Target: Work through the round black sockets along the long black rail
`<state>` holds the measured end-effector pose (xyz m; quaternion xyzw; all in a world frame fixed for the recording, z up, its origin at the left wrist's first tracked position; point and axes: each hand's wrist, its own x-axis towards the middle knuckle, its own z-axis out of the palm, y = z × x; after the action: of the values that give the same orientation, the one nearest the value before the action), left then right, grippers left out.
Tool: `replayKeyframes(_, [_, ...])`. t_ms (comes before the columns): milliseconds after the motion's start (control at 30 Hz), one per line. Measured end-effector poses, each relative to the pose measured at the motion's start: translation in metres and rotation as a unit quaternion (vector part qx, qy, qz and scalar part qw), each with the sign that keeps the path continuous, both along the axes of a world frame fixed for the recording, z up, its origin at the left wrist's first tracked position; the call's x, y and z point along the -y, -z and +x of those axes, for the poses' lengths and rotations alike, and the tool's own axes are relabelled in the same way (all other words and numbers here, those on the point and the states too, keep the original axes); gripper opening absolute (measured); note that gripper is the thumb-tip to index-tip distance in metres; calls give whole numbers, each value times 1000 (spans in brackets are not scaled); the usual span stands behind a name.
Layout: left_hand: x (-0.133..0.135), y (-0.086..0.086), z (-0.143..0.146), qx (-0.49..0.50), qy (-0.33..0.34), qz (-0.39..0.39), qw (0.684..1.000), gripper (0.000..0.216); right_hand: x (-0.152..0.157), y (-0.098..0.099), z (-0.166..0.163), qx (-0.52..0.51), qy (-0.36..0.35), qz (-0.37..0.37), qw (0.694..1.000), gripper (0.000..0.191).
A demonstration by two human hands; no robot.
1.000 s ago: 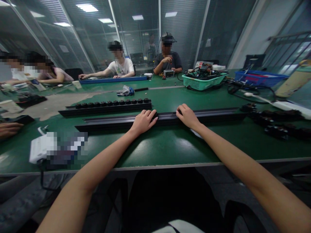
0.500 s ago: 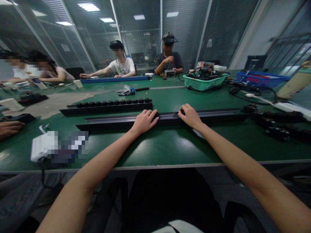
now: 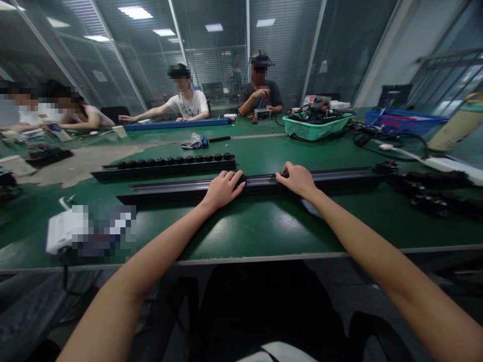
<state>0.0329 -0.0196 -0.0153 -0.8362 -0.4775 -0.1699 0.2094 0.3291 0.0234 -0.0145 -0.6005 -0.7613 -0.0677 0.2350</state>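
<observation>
A long black rail [image 3: 260,184] with a shiny channel lies across the table in front of me. My left hand [image 3: 225,188] is closed over a small black part [image 3: 242,179] on the rail, its fingers hiding most of the part. To the right, my right hand [image 3: 299,179] pinches another small black part [image 3: 284,174] at the channel, thumb in front and index finger on top. A short stretch of bare channel separates the two hands. Behind on the left lies a second black rail [image 3: 166,172], carrying a row of several black parts [image 3: 179,160].
Black parts [image 3: 430,188] lie in rows at the right. Farther back are a green basket [image 3: 315,128] of cables, a blue basket [image 3: 403,123] and grey gloves [image 3: 195,141]. A white adapter [image 3: 62,231] sits near-left. Co-workers [image 3: 188,103] sit across the table.
My right hand has shifted its fingers slightly, and more of the small black part shows. My left hand stays in place. Another person's hand at the left edge has gone from view.
</observation>
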Motion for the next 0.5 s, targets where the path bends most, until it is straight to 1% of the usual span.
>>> replayKeyframes(233, [0, 0, 0, 2, 2, 3, 1000, 53, 5, -6, 3, 4, 30, -20, 999, 28])
replayKeyframes(500, [0, 0, 0, -6, -5, 2, 1000, 55, 7, -10, 5, 14, 45, -34, 998, 30])
